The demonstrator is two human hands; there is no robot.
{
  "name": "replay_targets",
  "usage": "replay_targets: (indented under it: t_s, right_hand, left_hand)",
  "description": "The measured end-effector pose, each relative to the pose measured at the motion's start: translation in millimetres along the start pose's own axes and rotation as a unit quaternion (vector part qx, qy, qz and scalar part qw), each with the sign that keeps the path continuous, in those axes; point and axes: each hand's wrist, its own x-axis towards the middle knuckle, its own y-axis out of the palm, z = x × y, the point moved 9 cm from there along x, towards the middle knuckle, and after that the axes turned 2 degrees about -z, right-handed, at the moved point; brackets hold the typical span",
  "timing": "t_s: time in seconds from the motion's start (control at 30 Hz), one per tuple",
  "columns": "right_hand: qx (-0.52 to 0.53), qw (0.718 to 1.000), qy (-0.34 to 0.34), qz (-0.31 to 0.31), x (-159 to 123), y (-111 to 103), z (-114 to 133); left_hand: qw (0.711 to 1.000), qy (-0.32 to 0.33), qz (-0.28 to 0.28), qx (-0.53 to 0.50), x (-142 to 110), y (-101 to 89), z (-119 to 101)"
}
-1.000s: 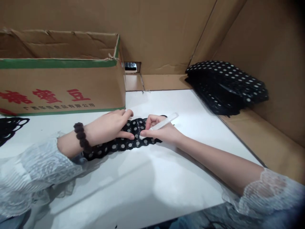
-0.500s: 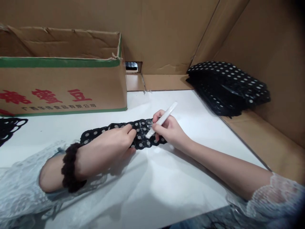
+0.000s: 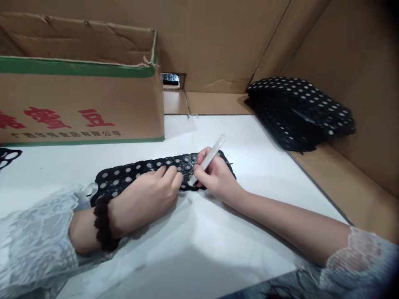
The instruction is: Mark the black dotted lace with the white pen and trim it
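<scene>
A long black sheet (image 3: 131,169) set with rows of round grey discs lies on the white tabletop in front of me. My left hand (image 3: 156,187) rests over its near edge, fingers curled and pressed together on it, the thumb hidden below. Between the thumb and fingers of my right hand (image 3: 220,176) is a slim white stick (image 3: 212,156), held like a pen. The stick slants, its lower tip touching the sheet near the front edge, just right of my left fingertips. Part of the sheet's right end shows beyond my right hand.
An open cardboard box (image 3: 81,99) with green edges and red lettering stands at the back left. A pile of black dotted sheets (image 3: 299,112) leans at the right against the cardboard wall (image 3: 218,41). A black looped scrap (image 3: 9,157) lies at the left edge.
The stick's tip has moved nearer to the sheet's front edge. My left hand has shifted slightly, and more of the sheet shows at both ends. The view has moved a little.
</scene>
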Motion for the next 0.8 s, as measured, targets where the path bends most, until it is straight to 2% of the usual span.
replay_targets:
  t_s: [0.1,0.17,0.33,0.6,0.8]
  right_hand:
    - [-0.008,1.0,-0.02,-0.004,2,-2,4]
    - [0.012,1.0,-0.016,-0.016,3,-4,4]
    - [0.045,0.998,0.026,-0.043,1,-8,-3]
    - [0.044,0.996,0.026,-0.072,3,-12,-11]
    - [0.03,0.995,0.038,-0.084,4,-12,-11]
  left_hand:
    - [0.998,0.053,-0.015,-0.013,0,3.2,-1]
    - [0.998,0.062,-0.021,-0.021,1,4.1,2]
    - [0.997,0.058,-0.036,-0.02,1,3.3,5]
    - [0.991,0.064,-0.105,-0.05,0,-5.8,7]
    - [0.991,0.059,-0.112,-0.051,2,-7.2,8]
